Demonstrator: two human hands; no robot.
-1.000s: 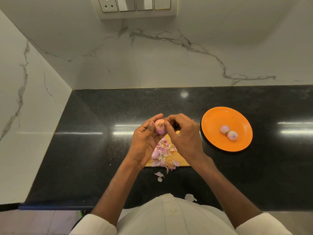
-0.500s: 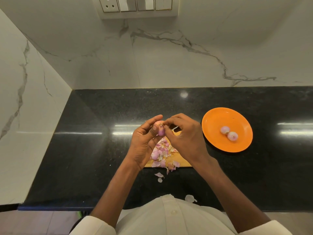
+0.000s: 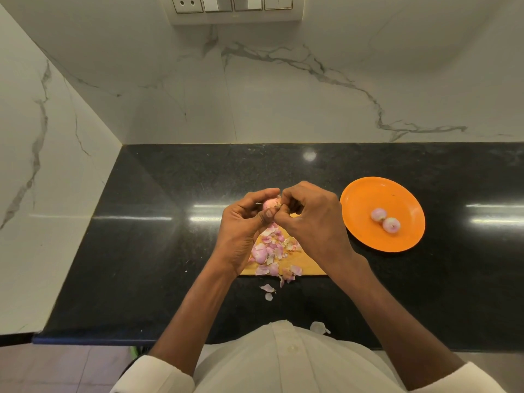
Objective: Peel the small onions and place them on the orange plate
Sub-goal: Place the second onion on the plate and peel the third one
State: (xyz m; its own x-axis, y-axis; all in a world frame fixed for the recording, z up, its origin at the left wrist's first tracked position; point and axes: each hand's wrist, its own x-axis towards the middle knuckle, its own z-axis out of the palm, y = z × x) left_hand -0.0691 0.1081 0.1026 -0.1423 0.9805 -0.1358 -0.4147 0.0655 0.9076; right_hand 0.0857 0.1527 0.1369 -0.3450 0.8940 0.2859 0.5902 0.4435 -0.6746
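Observation:
My left hand point(image 3: 243, 225) grips a small pink onion point(image 3: 269, 203) between thumb and fingers, above the far end of a wooden cutting board point(image 3: 307, 265). My right hand point(image 3: 312, 219) pinches at the onion's tip with curled fingers, hiding its right side. On the board lie a pile of pink onion peels point(image 3: 276, 248) and one small onion point(image 3: 260, 255). To the right, the orange plate point(image 3: 360, 199) holds two peeled onions point(image 3: 385, 219) side by side.
The black counter point(image 3: 156, 251) meets white marble walls at the back and left. Loose peel bits point(image 3: 268, 290) lie in front of the board, and one flake point(image 3: 319, 327) sits near the counter's front edge. A switch panel point(image 3: 235, 7) is on the back wall.
The onion has been turned in my left hand, and my right fingers have shifted from its side onto its tip. Both hands stay above the board.

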